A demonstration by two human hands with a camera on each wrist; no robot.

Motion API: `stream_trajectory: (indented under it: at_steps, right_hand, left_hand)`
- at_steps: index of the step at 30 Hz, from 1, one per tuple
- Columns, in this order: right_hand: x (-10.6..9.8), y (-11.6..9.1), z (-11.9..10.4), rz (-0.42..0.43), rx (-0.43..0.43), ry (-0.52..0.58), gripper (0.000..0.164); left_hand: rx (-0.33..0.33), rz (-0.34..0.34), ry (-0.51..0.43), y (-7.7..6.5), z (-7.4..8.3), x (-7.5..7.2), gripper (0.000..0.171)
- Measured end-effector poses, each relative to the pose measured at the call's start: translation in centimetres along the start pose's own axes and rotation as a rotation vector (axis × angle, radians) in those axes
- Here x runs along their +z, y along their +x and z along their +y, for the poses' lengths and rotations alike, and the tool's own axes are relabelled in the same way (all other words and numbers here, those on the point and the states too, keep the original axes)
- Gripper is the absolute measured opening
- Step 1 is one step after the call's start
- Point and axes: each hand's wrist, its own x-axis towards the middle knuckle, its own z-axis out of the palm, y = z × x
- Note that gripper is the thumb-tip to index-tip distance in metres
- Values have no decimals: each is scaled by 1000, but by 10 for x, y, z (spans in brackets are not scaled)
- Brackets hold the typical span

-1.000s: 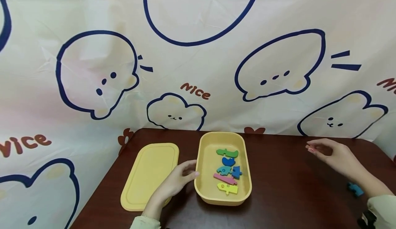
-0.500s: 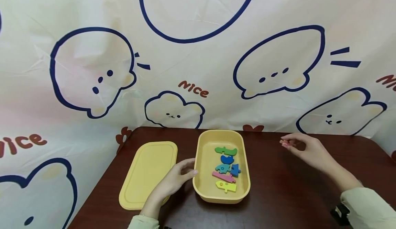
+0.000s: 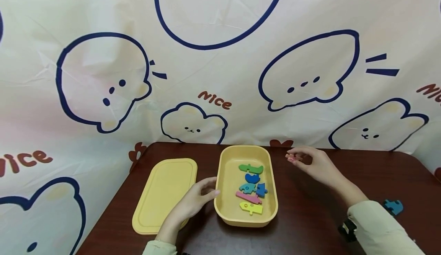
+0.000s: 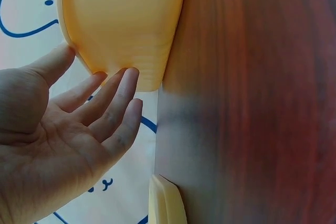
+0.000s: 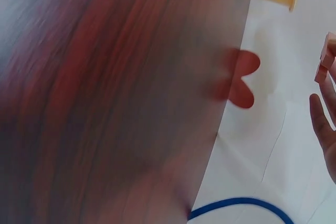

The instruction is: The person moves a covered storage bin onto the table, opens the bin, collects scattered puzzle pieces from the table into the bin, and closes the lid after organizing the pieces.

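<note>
My left hand (image 3: 196,198) rests against the left side of a yellow plastic box (image 3: 218,193), fingers loosely spread, thumb at the rim. In the left wrist view, the fingertips (image 4: 131,74) lie at the box's outer wall. Inside the box are several flat puzzle pieces: a green piece (image 3: 251,169), a pink piece (image 3: 249,198), a yellow piece (image 3: 251,208), and blue and teal ones. Right of the box, my right hand (image 3: 318,165) pinches a small salmon-pink puzzle piece (image 3: 292,158) between thumb and fingers, above the table; the right wrist view shows this piece (image 5: 325,59) at its edge.
A yellow lid (image 3: 165,193) lies flat on the dark wooden table (image 3: 296,224), left of the box. One blue puzzle piece (image 3: 394,206) is on the table at the right, beside the right sleeve. A printed cloth (image 3: 193,75) hangs behind the table.
My right hand has travelled left toward the box with the salmon-pink puzzle piece. The left hand has stayed at the box, and the blue piece at the right is uncovered again.
</note>
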Motion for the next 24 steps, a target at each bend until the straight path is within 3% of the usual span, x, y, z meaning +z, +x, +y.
stream_trajectory:
  at_steps: [11,24]
  right_hand:
    - [17,18,-18,-23,-9,90,25]
    - [33,33,-41,-60,-75,152,28]
  left_hand:
    - [4,4,-34,-1,0,1,48]
    - [9,0,24,3,-3,0,47]
